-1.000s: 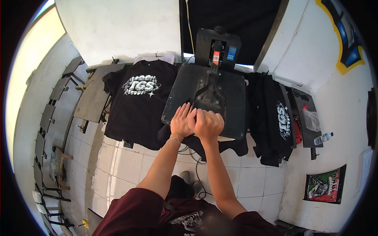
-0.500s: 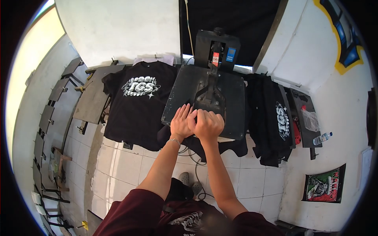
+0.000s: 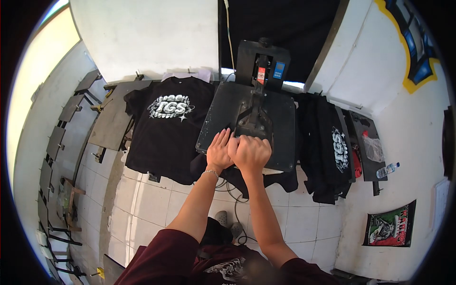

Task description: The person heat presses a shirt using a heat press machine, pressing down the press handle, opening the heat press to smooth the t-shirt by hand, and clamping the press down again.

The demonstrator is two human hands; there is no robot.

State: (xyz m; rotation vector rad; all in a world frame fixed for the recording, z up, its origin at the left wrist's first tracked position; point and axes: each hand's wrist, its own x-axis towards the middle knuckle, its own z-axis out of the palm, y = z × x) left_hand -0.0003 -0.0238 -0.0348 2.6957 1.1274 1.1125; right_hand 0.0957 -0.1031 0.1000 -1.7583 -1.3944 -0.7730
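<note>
In front of me stands a black heat press (image 3: 280, 118) with its upper plate down. My right hand (image 3: 251, 153) is wrapped in a fist round the press handle, which it mostly hides. Beside it, my left hand (image 3: 219, 152) lies with fingers stretched out over the plate's front edge, its thumb side against the right hand. Black cloth (image 3: 237, 179) hangs out from beneath the plate. To the left a black T-shirt (image 3: 164, 133) with a white "TGS" print lies spread out, and on the right another black printed shirt (image 3: 323, 147) is laid over a board.
Grey boards (image 3: 114, 114) line the left side. At the right, a water bottle (image 3: 388, 170) and a clear plastic bag (image 3: 374, 147) lie on a dark board. Cables (image 3: 236, 209) run across the tiled floor (image 3: 156, 199) near my shoes. A poster (image 3: 389, 225) hangs on the right wall.
The view has shifted slightly. The right hand's fingers look a little more tightly curled; both hands stay at the front of the press, whose plate remains down.
</note>
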